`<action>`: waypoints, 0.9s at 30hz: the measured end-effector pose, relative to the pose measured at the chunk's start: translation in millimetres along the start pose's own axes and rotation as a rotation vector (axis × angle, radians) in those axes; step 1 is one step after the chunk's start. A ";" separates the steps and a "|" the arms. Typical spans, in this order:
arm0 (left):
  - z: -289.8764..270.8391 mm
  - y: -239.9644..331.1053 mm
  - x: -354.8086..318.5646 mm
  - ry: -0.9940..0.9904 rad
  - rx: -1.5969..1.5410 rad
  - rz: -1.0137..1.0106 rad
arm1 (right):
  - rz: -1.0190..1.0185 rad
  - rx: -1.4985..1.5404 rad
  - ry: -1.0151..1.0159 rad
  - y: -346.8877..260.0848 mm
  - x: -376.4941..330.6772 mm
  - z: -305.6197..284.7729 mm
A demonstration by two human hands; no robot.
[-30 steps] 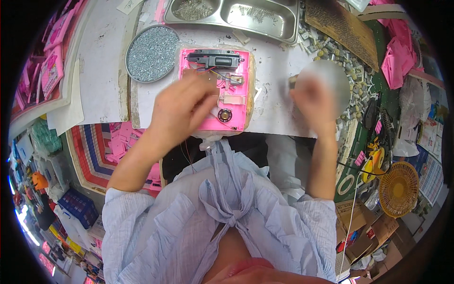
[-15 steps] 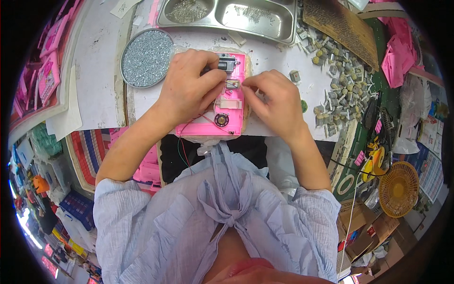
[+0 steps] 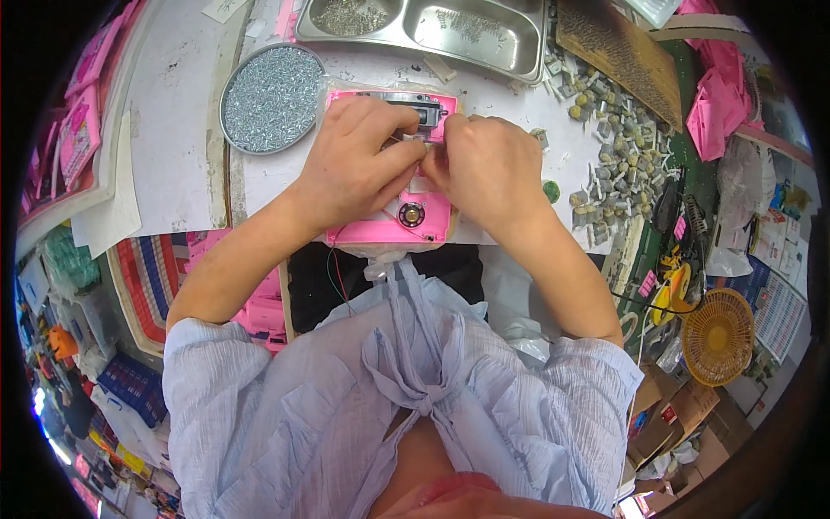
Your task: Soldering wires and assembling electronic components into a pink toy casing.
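A pink plastic casing lies open on the white table, with a black part at its far end and a small round speaker-like piece near its front edge. My left hand rests on the casing's left half, its fingers pinched toward the middle. My right hand lies on the right half, fingertips meeting the left hand's. Whatever small part the fingers pinch is hidden between them. Thin wires hang from the casing's front edge.
A round tin of small screws sits at the left. A steel two-compartment tray stands behind the casing. Several small grey components are scattered at the right. More pink casings lie below the table edge, and a small fan stands at the right.
My right hand came in from the right onto the casing and met the left hand. Both hands have since closed together over the casing's middle.
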State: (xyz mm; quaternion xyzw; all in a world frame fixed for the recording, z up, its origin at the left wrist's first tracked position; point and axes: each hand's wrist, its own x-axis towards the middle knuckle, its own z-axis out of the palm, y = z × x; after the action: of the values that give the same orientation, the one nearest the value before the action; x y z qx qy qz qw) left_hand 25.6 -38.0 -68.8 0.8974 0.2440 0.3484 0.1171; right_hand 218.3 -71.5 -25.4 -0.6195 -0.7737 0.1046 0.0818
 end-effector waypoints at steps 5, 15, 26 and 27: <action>3.5 0.3 1.1 -0.057 0.038 0.011 | 0.094 0.125 0.019 8.7 -6.6 8.0; 3.8 1.2 -2.1 -0.072 0.066 -0.013 | 0.170 0.202 0.010 6.6 -6.6 7.7; 4.7 -1.9 -3.8 -0.049 0.040 0.000 | 0.292 0.116 0.002 -4.3 -7.7 11.6; 4.8 -2.4 -2.4 -0.038 0.025 0.005 | 0.265 0.057 0.013 -7.0 -7.2 11.4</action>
State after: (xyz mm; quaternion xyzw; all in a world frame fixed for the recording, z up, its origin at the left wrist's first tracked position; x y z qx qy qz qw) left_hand 26.5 -37.4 -74.6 0.9059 0.2438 0.3286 0.1093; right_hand 210.4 -80.7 -34.6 -0.7144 -0.6812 0.1324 0.0899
